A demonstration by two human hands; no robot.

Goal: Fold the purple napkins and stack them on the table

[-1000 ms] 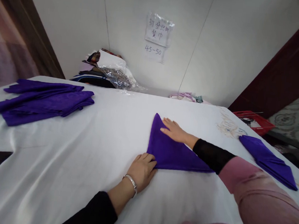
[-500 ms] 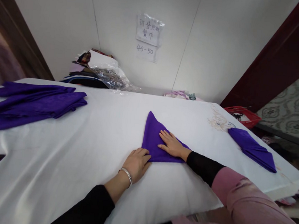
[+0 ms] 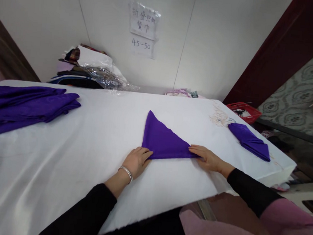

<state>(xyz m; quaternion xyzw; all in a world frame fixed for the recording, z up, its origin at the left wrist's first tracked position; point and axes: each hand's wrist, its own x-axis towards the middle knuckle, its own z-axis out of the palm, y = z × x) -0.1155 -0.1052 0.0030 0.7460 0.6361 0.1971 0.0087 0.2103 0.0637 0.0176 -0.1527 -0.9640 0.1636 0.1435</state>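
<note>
A purple cloth napkin (image 3: 162, 138), folded into a triangle, lies flat on the white-covered table in front of me. Its tall point is turned away from me, and the long straight edge is on my side. At the near left corner my left hand (image 3: 137, 161), with a silver bangle on the wrist, has its fingers curled over the fabric. My right hand (image 3: 207, 158) holds the right-hand tip, fingers on top and the thumb low beside the edge.
Loose purple napkins (image 3: 28, 108) are heaped at the left. A folded purple bundle (image 3: 249, 141) lies at the right, near loose threads (image 3: 219, 115). Beyond are a red basket (image 3: 243, 112) and a plastic-wrapped fabric stack (image 3: 95, 66) by the wall, with a handwritten sign (image 3: 144, 21) above.
My right hand has slid from the middle of the napkin to its right tip and gripped it there. My left hand stays at the left corner. The view has shifted slightly.
</note>
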